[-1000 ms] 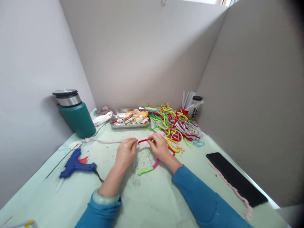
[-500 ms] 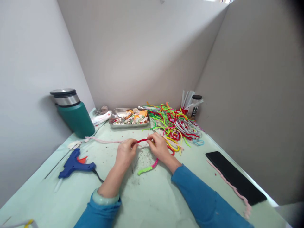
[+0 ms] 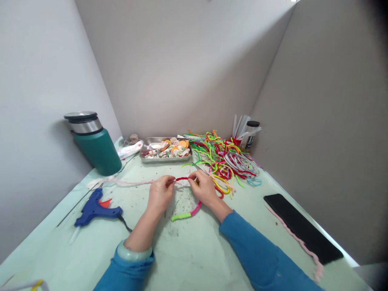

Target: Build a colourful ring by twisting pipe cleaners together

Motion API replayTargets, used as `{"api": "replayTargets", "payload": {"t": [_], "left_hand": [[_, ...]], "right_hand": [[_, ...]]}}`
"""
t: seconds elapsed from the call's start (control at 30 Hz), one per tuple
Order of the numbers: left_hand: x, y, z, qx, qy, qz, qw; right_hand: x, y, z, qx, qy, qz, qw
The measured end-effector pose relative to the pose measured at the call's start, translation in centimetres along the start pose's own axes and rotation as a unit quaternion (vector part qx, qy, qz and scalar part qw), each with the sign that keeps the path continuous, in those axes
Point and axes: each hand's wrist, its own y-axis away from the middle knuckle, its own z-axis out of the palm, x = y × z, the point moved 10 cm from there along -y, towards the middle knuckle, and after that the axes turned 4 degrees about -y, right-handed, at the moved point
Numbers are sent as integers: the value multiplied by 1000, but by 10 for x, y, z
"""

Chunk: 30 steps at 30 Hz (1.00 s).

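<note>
My left hand (image 3: 160,195) is closed in a pinch on the left end of a red pipe cleaner (image 3: 182,178). A pale pink pipe cleaner (image 3: 130,183) runs from its fingers out to the left across the table. My right hand (image 3: 203,188) pinches the red stretch a short way to the right, so a little of it shows taut between the hands. Below the right hand a curved magenta and lime-green wrapped length (image 3: 182,217) emerges; its link to the red part is hidden by that hand.
A blue glue gun (image 3: 96,208) lies left, near a green bottle (image 3: 97,147). Behind stands a metal tray (image 3: 166,160) of small pieces, beside a heap of coloured pipe cleaners (image 3: 215,155). A black slab (image 3: 303,228) with a pink strand (image 3: 292,234) lies right.
The lime-green end has swung slightly left. The far end of the pink pipe cleaner has shifted a little to the right. Both hands keep their pinch.
</note>
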Motion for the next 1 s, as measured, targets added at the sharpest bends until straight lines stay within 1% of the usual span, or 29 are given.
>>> {"api": "replayTargets", "payload": {"t": [0.13,0.3,0.4,0.57,0.73,0.87,1.0], "left_hand": [[-3,-1,2,-1,18,0,1000],[8,2,2,1,19,39,999],[16,4,2,3,23,67,998],[26,7,-6,30,5,104,994],[36,10,-7,24,-9,142,990],[35,10,-4,10,22,140,990],[26,7,1,-15,108,96,989]], "right_hand": [[-13,0,1,-17,24,-34,999],[-30,3,12,-69,23,-82,994],[-29,5,18,-89,14,-82,993],[-21,7,22,-95,-9,-63,993],[-24,7,23,-97,-28,-68,993],[-23,8,28,-116,-36,-65,990],[-18,8,32,-129,-31,-50,990]]}}
